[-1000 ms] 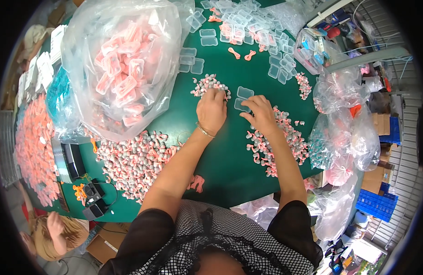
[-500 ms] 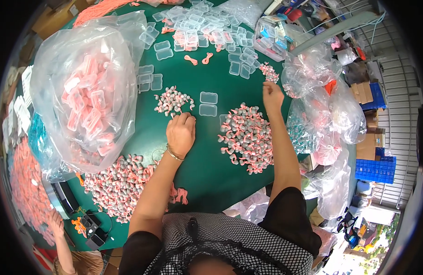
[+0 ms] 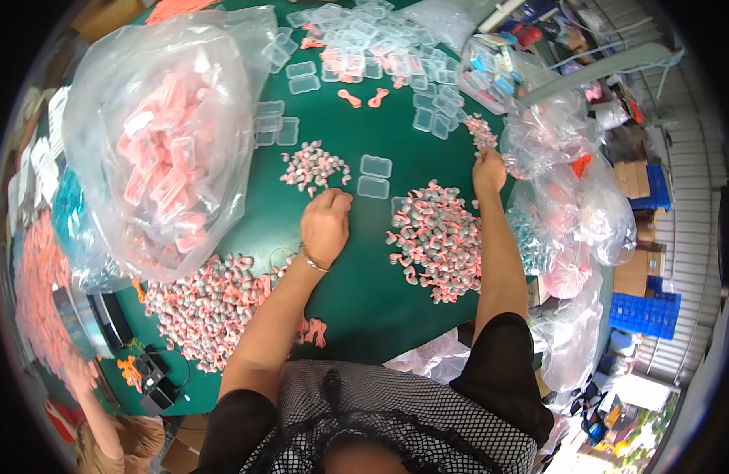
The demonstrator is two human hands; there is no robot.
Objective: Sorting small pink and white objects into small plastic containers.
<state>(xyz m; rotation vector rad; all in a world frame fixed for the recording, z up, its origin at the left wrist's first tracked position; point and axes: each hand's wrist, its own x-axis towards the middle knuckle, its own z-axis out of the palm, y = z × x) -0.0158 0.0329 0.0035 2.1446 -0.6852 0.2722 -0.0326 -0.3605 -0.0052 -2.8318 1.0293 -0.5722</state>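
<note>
My left hand (image 3: 326,225) rests on the green table with its fingers curled down, just below a small heap of pink-and-grey earbud-like pieces (image 3: 311,166). Whatever those fingers may hold is hidden. Farther right, my right hand (image 3: 489,172) is closed at the near edge of a smaller pink-and-white heap (image 3: 480,131); its fingertips are too small to show a held piece. Between the hands lies an opened clear plastic case (image 3: 374,187), both halves flat. A bigger heap of pink-and-grey pieces (image 3: 435,241) spreads beside my right forearm.
A large clear bag of pink packed cases (image 3: 171,150) stands at the left. Below it lies another big heap (image 3: 202,316). Many clear cases (image 3: 364,35) cover the far side, near two pink cord bundles (image 3: 378,98). Filled bags (image 3: 570,189) line the right. A co-worker's hand (image 3: 80,375) is at lower left.
The whole view has shifted, moving the table things slightly right. My hands stay near the same heaps, the right one a little closer to me. The co-worker's hand has moved and turned.
</note>
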